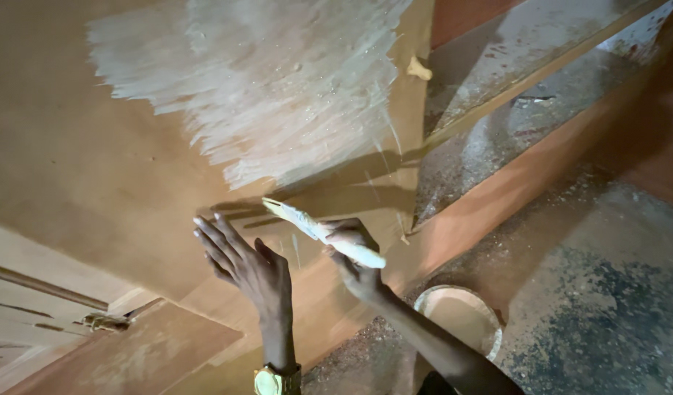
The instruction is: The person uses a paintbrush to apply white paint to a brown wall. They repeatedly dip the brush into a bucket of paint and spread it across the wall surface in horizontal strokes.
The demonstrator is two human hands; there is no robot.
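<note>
A large brown board (95, 168) fills the left and middle of the view, with a wide patch of whitish glue (278, 80) spread in streaks across its upper part. My right hand (355, 260) is shut on a flat spreader stick (318, 230) coated in white glue, its tip just below the glue patch. My left hand (241, 260) is held open with fingers apart over the board's lower edge, close beside the stick. A gold wristwatch (276, 380) sits on my left wrist.
A round bucket of pale glue (461, 322) stands on the dusty floor (592, 292) below my right forearm. More boards and planks (512, 51) lean at the upper right. A lump of glue (419, 69) lies at the board's right edge. Stacked panels (51, 322) lie lower left.
</note>
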